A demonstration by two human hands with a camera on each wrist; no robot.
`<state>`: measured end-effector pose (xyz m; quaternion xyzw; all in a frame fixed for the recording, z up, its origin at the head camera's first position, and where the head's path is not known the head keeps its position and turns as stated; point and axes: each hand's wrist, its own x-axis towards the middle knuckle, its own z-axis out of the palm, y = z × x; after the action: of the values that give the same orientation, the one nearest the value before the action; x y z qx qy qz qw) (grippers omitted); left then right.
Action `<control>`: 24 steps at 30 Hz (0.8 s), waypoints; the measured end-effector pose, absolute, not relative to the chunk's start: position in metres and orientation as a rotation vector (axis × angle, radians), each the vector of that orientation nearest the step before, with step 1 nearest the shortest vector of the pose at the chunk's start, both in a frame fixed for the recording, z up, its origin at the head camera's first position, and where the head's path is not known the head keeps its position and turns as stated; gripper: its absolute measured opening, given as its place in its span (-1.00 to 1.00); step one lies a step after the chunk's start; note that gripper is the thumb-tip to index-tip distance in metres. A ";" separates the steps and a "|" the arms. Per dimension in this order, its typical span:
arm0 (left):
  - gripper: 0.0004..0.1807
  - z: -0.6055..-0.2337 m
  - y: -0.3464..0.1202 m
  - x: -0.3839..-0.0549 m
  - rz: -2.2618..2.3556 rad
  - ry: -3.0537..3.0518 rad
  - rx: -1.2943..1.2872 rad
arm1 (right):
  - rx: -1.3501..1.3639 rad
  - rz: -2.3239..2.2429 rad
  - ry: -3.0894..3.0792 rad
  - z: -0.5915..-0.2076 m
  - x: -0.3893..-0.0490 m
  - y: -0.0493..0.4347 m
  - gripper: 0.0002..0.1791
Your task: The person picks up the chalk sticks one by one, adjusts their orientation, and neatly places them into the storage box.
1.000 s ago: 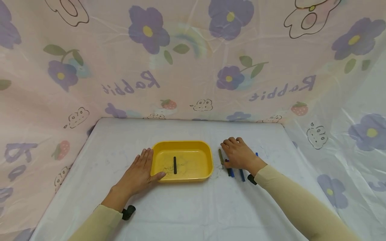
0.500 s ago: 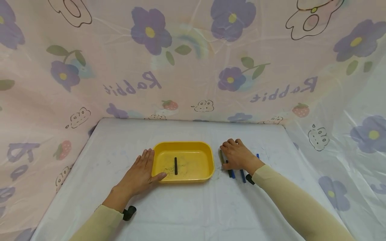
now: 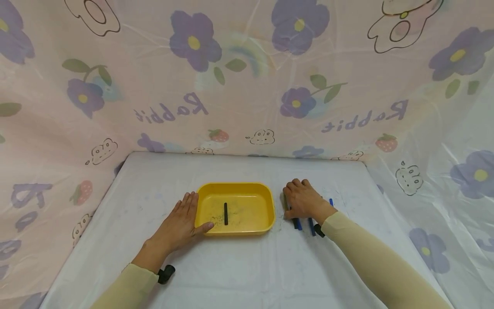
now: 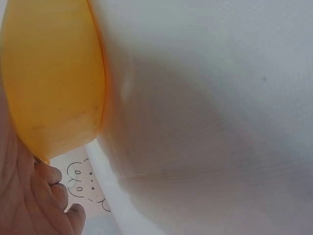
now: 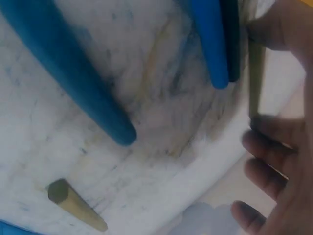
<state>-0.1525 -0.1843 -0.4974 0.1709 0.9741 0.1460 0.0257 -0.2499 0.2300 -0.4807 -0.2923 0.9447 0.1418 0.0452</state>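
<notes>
Starting at the left: the left hand (image 3: 178, 224) is up against the yellow tray (image 3: 270, 201), fingers straight and close together along its left wall, thumb spread away over the near left corner. The tray sits mid-scene on the white worktop (image 3: 231, 270), and I've got one black stick (image 3: 226, 213) in it, left of centre, with dark smudges around it.

Moving right, just past the tray, there's the right hand (image 3: 304, 201), and my right wrist view shows its thumb and forefinger clamped on the ends of an olive stick (image 5: 256, 78); its other fingers are curled and hold nothing. Right of that lies a dark stick (image 5: 231, 44), side by side with a blue stick (image 5: 210, 46). Next, a little apart, a teal stick (image 5: 73, 73) points toward the near side. Further right I pick up a short stick (image 5: 79, 206), and at the far right the tip of another blue one. All round the far side and both flanks, I see the flowered curtain (image 3: 235, 96).
</notes>
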 end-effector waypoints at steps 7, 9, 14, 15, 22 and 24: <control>0.23 -0.498 -0.185 -0.151 0.446 3.010 0.523 | -0.855 0.494 3.068 -0.470 -0.255 0.232 -0.21; 0.23 -0.497 -0.185 -0.151 0.441 3.015 0.521 | -0.842 0.511 3.079 -0.467 -0.256 0.233 -0.20; 0.23 -0.498 -0.186 -0.151 0.423 3.025 0.534 | -0.808 0.525 3.089 -0.461 -0.257 0.233 -0.21; 0.23 -0.498 -0.186 -0.151 0.420 3.027 0.537 | -0.804 0.523 3.095 -0.461 -0.257 0.233 -0.21; 0.22 -0.496 -0.185 -0.152 0.425 3.025 0.546 | -0.830 0.524 3.143 -0.457 -0.256 0.233 -0.22; 0.22 -0.495 -0.185 -0.152 0.425 3.024 0.549 | -0.844 0.521 3.156 -0.456 -0.256 0.233 -0.24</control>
<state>-0.1522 -0.1849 -0.4953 0.1769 0.9745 0.1369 0.0197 -0.2559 0.2334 -0.4559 -0.2542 0.9507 0.1570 -0.0833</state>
